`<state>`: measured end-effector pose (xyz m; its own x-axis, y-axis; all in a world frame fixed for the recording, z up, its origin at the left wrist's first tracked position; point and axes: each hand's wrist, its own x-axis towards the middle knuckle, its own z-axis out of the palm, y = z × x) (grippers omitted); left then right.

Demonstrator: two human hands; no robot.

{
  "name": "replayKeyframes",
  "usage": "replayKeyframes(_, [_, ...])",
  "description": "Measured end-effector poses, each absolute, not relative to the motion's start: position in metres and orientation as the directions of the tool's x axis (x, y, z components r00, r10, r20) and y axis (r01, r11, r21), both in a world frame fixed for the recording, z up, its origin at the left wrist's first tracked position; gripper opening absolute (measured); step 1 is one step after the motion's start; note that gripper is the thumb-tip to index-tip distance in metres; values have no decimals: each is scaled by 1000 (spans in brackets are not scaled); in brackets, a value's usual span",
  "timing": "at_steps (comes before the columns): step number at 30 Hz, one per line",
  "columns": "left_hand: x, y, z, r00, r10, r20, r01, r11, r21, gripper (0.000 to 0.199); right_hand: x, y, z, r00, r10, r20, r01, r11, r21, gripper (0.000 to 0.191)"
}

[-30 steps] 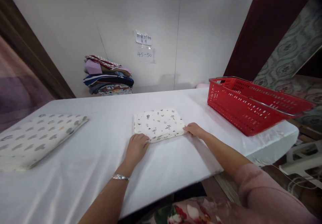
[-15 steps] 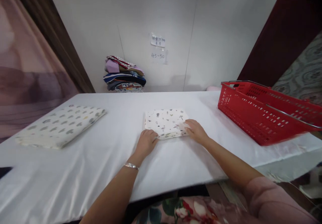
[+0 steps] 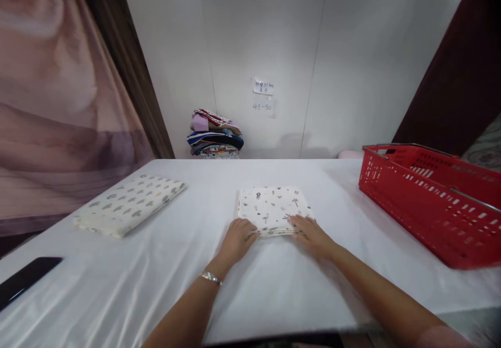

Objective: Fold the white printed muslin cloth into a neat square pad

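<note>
A folded white cloth [image 3: 272,206] with small dark prints lies flat on the white-covered table [image 3: 164,280]. My left hand [image 3: 238,237] closes on its near left corner, fingers on top and the thumb by the folded edge. On the near right corner, my right hand [image 3: 312,234] has its fingers pressed together over the cloth's edge; its thumb is partly hidden below. Farther left lies another folded cloth [image 3: 135,202] with grey cloud-like shapes, touched by neither hand.
A red plastic basket [image 3: 415,202] with metal handles stands at the right. Folded fabrics [image 3: 215,134] are stacked by the back wall, near paper notes [image 3: 263,97]. A black phone-like object [image 3: 29,277] lies at the left front; a pink curtain [image 3: 58,103] hangs beside the table.
The camera view has shifted, so the table things appear lower and farther right. My right hand has moved from the cloth's right side to its near edge, closer to my left hand.
</note>
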<state>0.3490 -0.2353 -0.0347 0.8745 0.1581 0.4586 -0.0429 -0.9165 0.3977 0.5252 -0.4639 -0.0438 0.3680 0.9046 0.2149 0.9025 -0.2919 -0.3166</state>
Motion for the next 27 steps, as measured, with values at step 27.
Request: replayKeyframes(27, [376,-234,-55,746,629,-218,423,-195,885,44,645,-447,-52,762,645,53,614,-694,-375,66])
